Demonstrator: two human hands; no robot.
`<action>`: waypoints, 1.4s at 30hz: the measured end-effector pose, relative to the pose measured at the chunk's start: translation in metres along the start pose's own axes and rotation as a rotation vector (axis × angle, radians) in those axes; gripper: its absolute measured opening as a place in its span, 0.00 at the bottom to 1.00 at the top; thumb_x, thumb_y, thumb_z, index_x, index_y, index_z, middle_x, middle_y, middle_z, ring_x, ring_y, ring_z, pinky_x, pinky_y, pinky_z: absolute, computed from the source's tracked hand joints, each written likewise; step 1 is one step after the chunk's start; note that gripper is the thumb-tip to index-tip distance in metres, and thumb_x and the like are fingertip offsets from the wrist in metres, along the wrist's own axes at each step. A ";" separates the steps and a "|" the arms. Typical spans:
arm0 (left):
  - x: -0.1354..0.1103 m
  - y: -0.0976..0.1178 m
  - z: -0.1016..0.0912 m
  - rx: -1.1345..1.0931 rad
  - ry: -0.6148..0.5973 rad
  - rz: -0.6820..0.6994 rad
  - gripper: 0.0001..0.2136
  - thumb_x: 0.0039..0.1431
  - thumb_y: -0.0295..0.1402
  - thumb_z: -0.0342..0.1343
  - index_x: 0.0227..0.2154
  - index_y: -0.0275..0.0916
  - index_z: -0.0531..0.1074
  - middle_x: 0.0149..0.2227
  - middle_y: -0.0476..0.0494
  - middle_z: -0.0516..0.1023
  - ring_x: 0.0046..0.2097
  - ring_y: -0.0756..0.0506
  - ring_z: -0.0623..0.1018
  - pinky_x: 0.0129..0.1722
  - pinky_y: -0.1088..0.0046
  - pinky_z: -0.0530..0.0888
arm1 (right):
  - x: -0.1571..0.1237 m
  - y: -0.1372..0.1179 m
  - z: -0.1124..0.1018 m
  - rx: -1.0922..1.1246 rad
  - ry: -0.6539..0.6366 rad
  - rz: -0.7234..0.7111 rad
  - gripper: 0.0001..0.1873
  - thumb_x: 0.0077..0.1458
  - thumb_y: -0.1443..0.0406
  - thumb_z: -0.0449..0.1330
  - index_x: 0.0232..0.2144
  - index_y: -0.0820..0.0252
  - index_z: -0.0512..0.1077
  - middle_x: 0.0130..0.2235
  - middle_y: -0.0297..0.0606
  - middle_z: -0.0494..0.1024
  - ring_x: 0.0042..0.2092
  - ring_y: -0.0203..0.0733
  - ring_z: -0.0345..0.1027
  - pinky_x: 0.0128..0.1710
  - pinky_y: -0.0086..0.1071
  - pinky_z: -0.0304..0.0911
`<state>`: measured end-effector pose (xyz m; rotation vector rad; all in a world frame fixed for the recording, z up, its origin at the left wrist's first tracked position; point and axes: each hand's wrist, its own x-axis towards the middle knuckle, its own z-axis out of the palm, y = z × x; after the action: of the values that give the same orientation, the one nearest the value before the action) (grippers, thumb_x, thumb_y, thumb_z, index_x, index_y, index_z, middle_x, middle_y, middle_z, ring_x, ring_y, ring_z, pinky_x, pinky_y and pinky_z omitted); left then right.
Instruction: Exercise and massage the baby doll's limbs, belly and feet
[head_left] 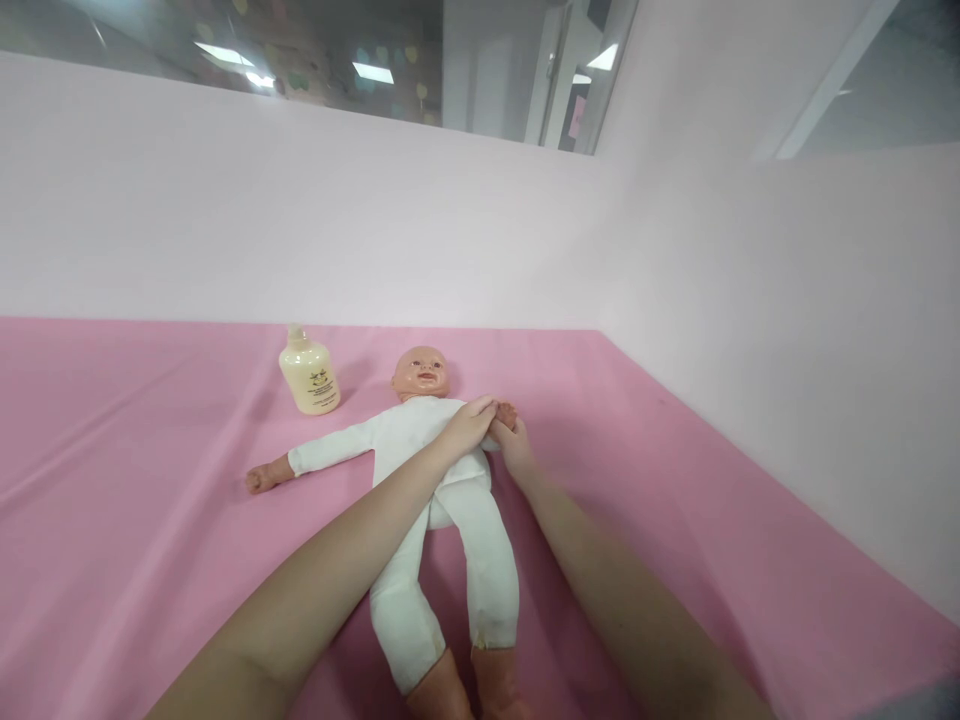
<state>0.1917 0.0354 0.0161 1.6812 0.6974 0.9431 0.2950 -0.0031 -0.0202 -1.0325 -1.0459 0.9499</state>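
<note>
A: ok so where's everything sitting right now?

B: The baby doll (439, 470) lies on its back mid pink tabletop (112, 480), head at 12 o'clock, feet at 6. Your left hand (471, 423) is wrapped over the doll's arm at about 1 o'clock, and your right hand (513, 443) is pinching its little hand.

A: and the bottle?

B: The cream lotion bottle (308, 373) is upright at 11 o'clock, just beside the head, not touching.

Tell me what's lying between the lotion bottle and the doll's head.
Nothing: in the head view, only bare pink sheet lies between the lotion bottle and the doll's head.
</note>
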 end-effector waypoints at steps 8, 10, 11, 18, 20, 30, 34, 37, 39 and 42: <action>-0.001 0.003 0.000 0.053 -0.019 0.007 0.12 0.59 0.40 0.49 0.30 0.37 0.69 0.31 0.47 0.74 0.35 0.49 0.72 0.38 0.73 0.68 | 0.000 0.000 -0.001 0.078 -0.017 0.046 0.14 0.44 0.57 0.64 0.32 0.60 0.76 0.32 0.37 0.79 0.37 0.43 0.73 0.37 0.34 0.67; -0.001 0.003 0.000 0.042 -0.023 0.001 0.11 0.58 0.40 0.51 0.33 0.36 0.71 0.34 0.45 0.76 0.37 0.48 0.73 0.41 0.72 0.68 | 0.000 -0.001 0.000 0.086 -0.036 0.029 0.16 0.45 0.58 0.63 0.36 0.60 0.76 0.36 0.39 0.80 0.40 0.44 0.73 0.40 0.34 0.67; -0.001 0.004 0.000 0.038 -0.022 0.001 0.11 0.58 0.39 0.52 0.34 0.36 0.72 0.35 0.44 0.77 0.38 0.47 0.74 0.42 0.72 0.69 | 0.000 -0.001 0.000 0.087 -0.036 0.021 0.16 0.46 0.58 0.63 0.37 0.60 0.76 0.37 0.39 0.80 0.41 0.44 0.74 0.41 0.34 0.67; -0.003 0.007 0.000 0.052 -0.020 0.009 0.11 0.60 0.38 0.51 0.35 0.36 0.73 0.36 0.43 0.78 0.40 0.47 0.75 0.43 0.71 0.70 | -0.001 -0.002 0.000 0.083 -0.051 0.013 0.15 0.48 0.59 0.62 0.39 0.59 0.77 0.37 0.38 0.80 0.42 0.44 0.74 0.43 0.35 0.67; -0.004 0.008 0.000 0.055 -0.022 0.007 0.11 0.60 0.38 0.51 0.34 0.35 0.72 0.36 0.43 0.78 0.39 0.47 0.75 0.42 0.71 0.70 | -0.001 -0.002 0.000 0.080 -0.041 0.015 0.15 0.48 0.59 0.62 0.38 0.59 0.77 0.37 0.38 0.80 0.42 0.44 0.74 0.43 0.35 0.67; -0.005 0.009 0.000 0.056 -0.023 0.007 0.15 0.60 0.45 0.51 0.30 0.36 0.70 0.31 0.45 0.76 0.34 0.49 0.73 0.37 0.73 0.69 | -0.002 -0.003 0.000 0.104 -0.059 0.011 0.13 0.48 0.60 0.63 0.37 0.60 0.76 0.36 0.37 0.80 0.38 0.40 0.73 0.41 0.32 0.67; -0.004 0.006 -0.001 0.095 0.001 0.028 0.17 0.62 0.45 0.47 0.28 0.37 0.67 0.29 0.47 0.74 0.33 0.49 0.71 0.35 0.74 0.68 | -0.003 -0.004 0.001 0.069 -0.017 0.050 0.11 0.46 0.59 0.64 0.29 0.62 0.74 0.28 0.34 0.77 0.31 0.38 0.70 0.34 0.31 0.65; -0.003 0.005 -0.001 0.081 0.014 0.054 0.18 0.63 0.45 0.45 0.27 0.36 0.68 0.29 0.47 0.73 0.34 0.50 0.71 0.36 0.75 0.68 | -0.004 -0.004 0.002 0.061 -0.006 0.059 0.12 0.44 0.58 0.65 0.27 0.62 0.73 0.26 0.34 0.76 0.31 0.39 0.70 0.32 0.31 0.64; -0.003 0.004 -0.002 0.049 0.002 0.043 0.18 0.62 0.46 0.47 0.28 0.36 0.69 0.30 0.47 0.75 0.34 0.50 0.72 0.36 0.75 0.68 | -0.004 -0.005 0.002 0.062 -0.022 0.051 0.13 0.45 0.58 0.65 0.29 0.61 0.74 0.28 0.35 0.77 0.33 0.40 0.71 0.34 0.32 0.65; -0.003 0.006 -0.001 0.026 -0.026 -0.002 0.16 0.59 0.46 0.53 0.31 0.36 0.71 0.31 0.45 0.77 0.33 0.50 0.74 0.36 0.75 0.69 | -0.004 -0.006 0.002 0.074 -0.058 0.017 0.14 0.46 0.58 0.64 0.35 0.60 0.76 0.35 0.38 0.80 0.38 0.42 0.73 0.40 0.34 0.67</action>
<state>0.1890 0.0315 0.0214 1.7120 0.6969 0.9126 0.2928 -0.0080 -0.0144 -0.9589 -1.0434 1.0296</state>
